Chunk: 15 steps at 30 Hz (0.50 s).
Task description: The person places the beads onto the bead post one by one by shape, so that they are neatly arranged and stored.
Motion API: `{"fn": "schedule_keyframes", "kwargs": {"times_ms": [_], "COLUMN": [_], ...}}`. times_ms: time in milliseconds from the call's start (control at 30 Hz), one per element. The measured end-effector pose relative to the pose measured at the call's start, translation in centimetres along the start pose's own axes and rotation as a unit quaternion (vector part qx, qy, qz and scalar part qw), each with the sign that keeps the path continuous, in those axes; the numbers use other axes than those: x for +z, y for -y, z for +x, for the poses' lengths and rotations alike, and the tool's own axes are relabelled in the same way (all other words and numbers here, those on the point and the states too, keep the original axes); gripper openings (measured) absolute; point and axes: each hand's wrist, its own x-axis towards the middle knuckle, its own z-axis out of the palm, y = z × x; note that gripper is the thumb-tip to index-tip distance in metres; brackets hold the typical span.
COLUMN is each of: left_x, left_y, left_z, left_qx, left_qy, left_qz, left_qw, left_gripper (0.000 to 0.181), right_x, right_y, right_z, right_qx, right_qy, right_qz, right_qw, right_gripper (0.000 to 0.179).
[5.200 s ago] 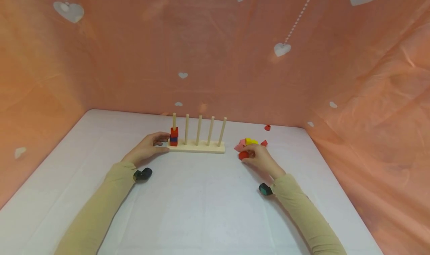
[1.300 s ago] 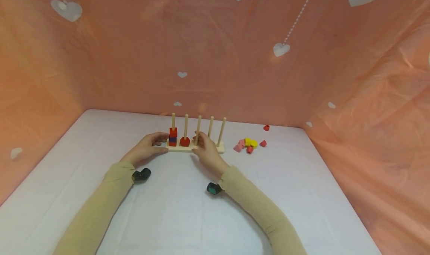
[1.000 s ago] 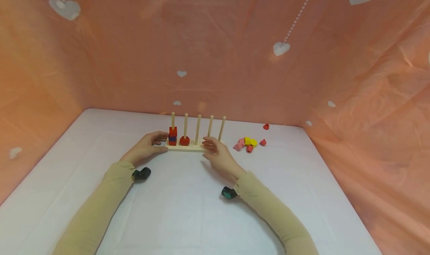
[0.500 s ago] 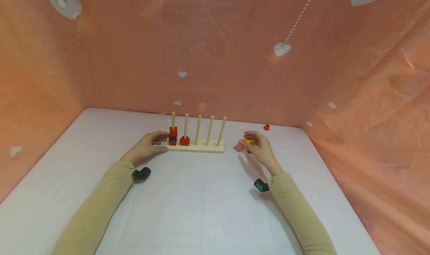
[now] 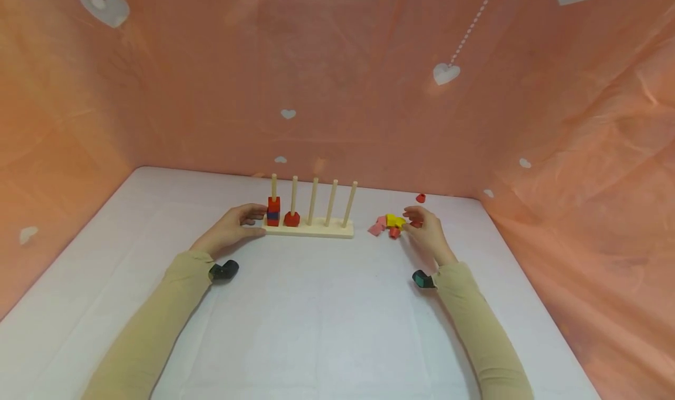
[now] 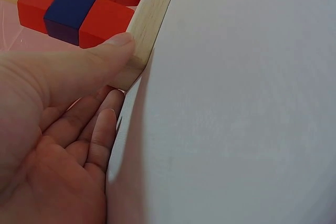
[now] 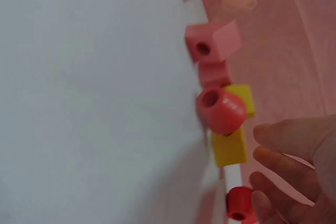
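Observation:
At the left end of a wooden peg stand (image 5: 321, 230), my left hand (image 5: 229, 227) grips the base, its thumb (image 6: 118, 45) on the near edge. A red block, a blue block (image 6: 68, 14) and another red block are stacked on the leftmost peg. One faceted red bead (image 5: 292, 219) sits low on the second peg; the other pegs are bare. My right hand (image 5: 428, 233) hovers with parted fingers over a small red bead (image 7: 240, 200), which it partly hides. Beside those fingers lie yellow blocks (image 5: 394, 221) and a rounded red bead (image 7: 223, 114).
Pink blocks (image 5: 376, 229) lie at the left of the loose pile, right of the stand. Another red bead (image 5: 420, 198) lies apart near the back edge of the white-covered table (image 5: 316, 318). A peach curtain (image 5: 337, 95) with hearts surrounds the table.
My right hand placed the faceted red bead on the second peg, let go, and moved back right to the loose pile. The left hand has stayed at the stand's end.

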Motion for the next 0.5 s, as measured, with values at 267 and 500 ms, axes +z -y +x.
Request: {"fn": "schedule_keyframes", "kwargs": {"times_ms": [267,500], "left_x": [0.1,0.1], "left_y": [0.0,0.1], "left_z": [0.0,-0.1], "left_qx": [-0.005,0.003], "left_qy": [0.004,-0.006], "left_qz": [-0.008,0.002], "left_qw": [0.9999,1.0000], "left_gripper": [0.065,0.064], "right_x": [0.3,0.6], "right_y": [-1.1,-1.2], "right_z": [0.4,0.8], "right_qx": [0.028,0.068], "right_qy": [0.012,0.029], "right_qz": [-0.010,-0.010], "right_qw": [0.9995,0.9972], "right_gripper": [0.040,0.040]}}
